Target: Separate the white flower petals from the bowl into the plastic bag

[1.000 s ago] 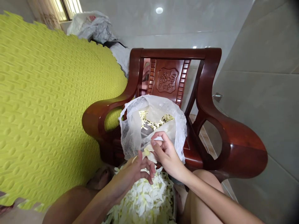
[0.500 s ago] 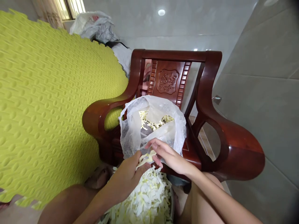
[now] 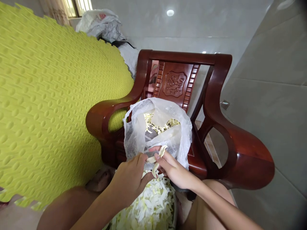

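Note:
A pale cream flower (image 3: 162,151) with long, narrow petals is held between my two hands. My left hand (image 3: 130,177) pinches its left end, with thumb and fingers closed. My right hand (image 3: 174,167) has its thumb and fingers closed on the flower from the other side. Just below both hands, a heap of white petals (image 3: 151,201) fills a container whose rim (image 3: 176,210) shows only at the right. Beyond the fingers, a translucent plastic bag (image 3: 134,140) stands open on the chair seat, with whitish blossoms (image 3: 163,128) inside it.
The bag's seat is a dark red carved wooden chair (image 3: 182,56) with broad curved arms. A bumpy yellow foam mat (image 3: 59,105) rises along the left. Behind it lies a crumpled plastic bag (image 3: 100,25). A grey tiled wall (image 3: 268,111) borders the right. My knees flank the container.
My right hand has come in lower and closed on the flower, which has turned so that one petal points up. The view has shifted slightly.

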A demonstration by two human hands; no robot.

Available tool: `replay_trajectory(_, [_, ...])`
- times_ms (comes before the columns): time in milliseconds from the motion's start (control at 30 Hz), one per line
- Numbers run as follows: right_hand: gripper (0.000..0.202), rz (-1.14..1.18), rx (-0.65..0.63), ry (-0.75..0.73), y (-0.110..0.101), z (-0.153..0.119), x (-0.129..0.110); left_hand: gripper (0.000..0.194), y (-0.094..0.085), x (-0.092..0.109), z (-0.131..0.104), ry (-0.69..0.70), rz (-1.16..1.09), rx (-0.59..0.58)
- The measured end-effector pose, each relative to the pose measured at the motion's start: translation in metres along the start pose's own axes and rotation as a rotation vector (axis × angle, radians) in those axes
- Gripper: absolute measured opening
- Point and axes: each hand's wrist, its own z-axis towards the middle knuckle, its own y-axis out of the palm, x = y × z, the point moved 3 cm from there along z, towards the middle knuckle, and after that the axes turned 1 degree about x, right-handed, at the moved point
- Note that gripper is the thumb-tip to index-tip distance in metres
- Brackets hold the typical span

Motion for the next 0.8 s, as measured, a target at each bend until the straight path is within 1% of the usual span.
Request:
replay_trajectory(67, [0.047,0.027,-0.021,0.010,-0.001,0.001,0.001,0.015,0.001,-0.002,0.001,0.007,0.003,0.027])
replay_trajectory(100, [0.047,0.068,-0.025,0.019,-0.001,0.001,0.001,0.014,0.002,-0.003,0.002,0.025,0.017,0.060])
replay_trajectory(200, [0.047,0.245,-0.038,0.074,-0.001,0.004,0.002,0.013,0.006,-0.006,0.002,0.172,0.139,0.223])
replay_trajectory(267, [0.046,0.325,-0.054,0.108,0.000,0.006,0.002,0.017,0.008,-0.007,0.000,0.280,0.222,0.326])
replay_trajectory(300, [0.046,0.337,-0.066,0.113,0.001,0.006,0.002,0.019,0.010,-0.008,-0.001,0.313,0.240,0.362])
replay_trajectory(367, [0.045,0.329,-0.092,0.100,0.001,0.006,0.002,0.020,0.011,-0.008,-0.003,0.318,0.219,0.388])
replay_trajectory(400, [0.044,0.312,-0.105,0.083,0.001,0.006,0.002,0.020,0.011,-0.007,-0.003,0.302,0.192,0.378])
replay_trajectory(467, [0.043,0.251,-0.137,0.030,0.000,0.005,0.003,0.021,0.012,-0.006,-0.003,0.248,0.125,0.311])
replay_trajectory(600, [0.035,0.042,-0.157,-0.105,-0.003,0.003,0.002,0.022,0.014,-0.002,-0.002,0.111,0.096,0.072])
replay_trajectory(700, [0.031,-0.103,-0.198,-0.161,-0.004,0.001,-0.002,0.027,0.016,0.000,-0.005,0.041,0.079,-0.078])
replay_trajectory(800, [0.029,-0.153,-0.249,-0.202,-0.005,-0.001,-0.003,0.025,0.018,0.002,-0.010,0.035,-0.043,-0.121])
